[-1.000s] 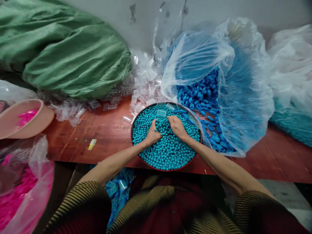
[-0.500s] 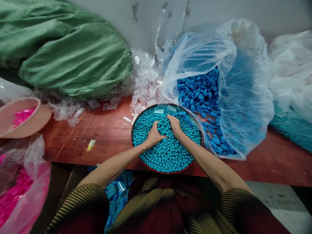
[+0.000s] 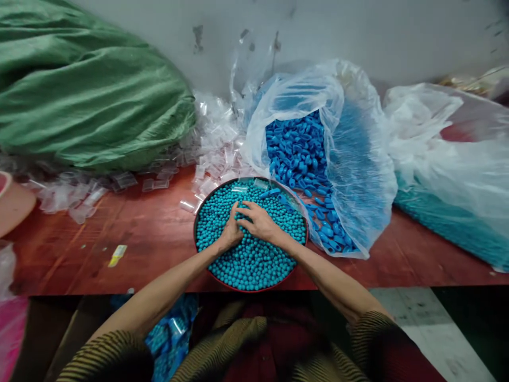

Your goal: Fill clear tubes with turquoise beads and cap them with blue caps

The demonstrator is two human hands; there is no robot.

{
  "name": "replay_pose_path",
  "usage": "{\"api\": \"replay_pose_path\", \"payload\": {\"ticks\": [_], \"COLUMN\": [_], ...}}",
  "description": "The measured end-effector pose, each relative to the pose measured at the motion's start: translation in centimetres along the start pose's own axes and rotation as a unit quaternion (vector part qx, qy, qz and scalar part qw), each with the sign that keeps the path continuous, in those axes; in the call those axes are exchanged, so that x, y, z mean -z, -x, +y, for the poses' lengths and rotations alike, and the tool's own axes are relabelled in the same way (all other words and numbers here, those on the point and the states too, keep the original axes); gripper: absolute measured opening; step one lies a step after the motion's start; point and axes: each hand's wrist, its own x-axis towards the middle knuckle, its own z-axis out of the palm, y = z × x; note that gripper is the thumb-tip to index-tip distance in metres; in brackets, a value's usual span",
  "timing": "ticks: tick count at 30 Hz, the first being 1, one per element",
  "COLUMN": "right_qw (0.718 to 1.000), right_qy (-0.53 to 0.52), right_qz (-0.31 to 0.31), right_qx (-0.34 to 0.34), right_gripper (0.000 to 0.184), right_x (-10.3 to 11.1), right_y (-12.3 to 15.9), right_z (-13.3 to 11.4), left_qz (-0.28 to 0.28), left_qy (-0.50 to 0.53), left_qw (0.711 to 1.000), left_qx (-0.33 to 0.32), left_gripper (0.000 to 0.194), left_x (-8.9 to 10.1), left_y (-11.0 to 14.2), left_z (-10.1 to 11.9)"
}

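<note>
A round, dark-rimmed tray (image 3: 195,233) full of small turquoise beads (image 3: 254,265) sits at the table's front edge. Over the beads, my left hand (image 3: 231,229) is closed, with its fingers bent upward. My right hand (image 3: 260,222) reaches across from the right, fingers curled and their tips meeting the left hand. Whatever is between the fingertips is too small or too hidden to make out. Clear plastic pieces (image 3: 239,188) and several blue oval plastic parts (image 3: 271,193) lie on the beads toward the tray's far side.
Blue plastic parts (image 3: 298,148) spill from a translucent bag (image 3: 363,175) right of the tray. Clear plastic pieces (image 3: 217,132) are heaped behind it, beside a green sack (image 3: 119,101). Another bag (image 3: 449,201) with turquoise contents stands far right; a pink basin (image 3: 14,207) is at left.
My hands were apart over the beads, with the left thumb and fingers spread. Now they have come together, the right hand moving left. The view has shifted to the right.
</note>
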Motion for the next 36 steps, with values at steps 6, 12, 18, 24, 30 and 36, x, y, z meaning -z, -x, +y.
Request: {"api": "replay_pose_path", "payload": {"ticks": [6,12,18,24,30,36], "right_qw": [0.986,0.928,0.98,0.975,0.969,0.932], "right_qy": [0.13,0.342,0.118,-0.026,0.219,0.341], "right_qz": [0.071,-0.034,0.024,-0.089,-0.048,-0.12], "right_qx": [-0.07,-0.143,-0.157,-0.204,-0.101,0.027], "right_gripper": [0.029,0.027,0.033,0.034,0.042,0.055], "right_x": [5.7,5.4,3.1,3.7,5.9,6.8], "right_y": [0.6,-2.1,-2.5,-0.8,1.4,2.1], "right_z": [4.7,5.5,4.4,4.7,5.3,4.3], "left_qz": [0.065,0.124,0.062,0.048,0.017,0.003], "left_qy": [-0.051,-0.156,-0.207,-0.17,-0.122,-0.095], "left_qw": [0.995,0.98,0.976,0.984,0.991,0.994], "left_qx": [0.052,0.027,0.038,0.038,0.06,0.06], "left_gripper": [0.096,0.048,0.031,0.013,0.011,0.017], "left_x": [0.7,0.7,1.0,1.2,2.0,2.0], "left_y": [1.7,4.0,3.8,3.4,3.4,3.3], "left_z": [2.3,4.0,4.9,4.9,4.5,4.4]}}
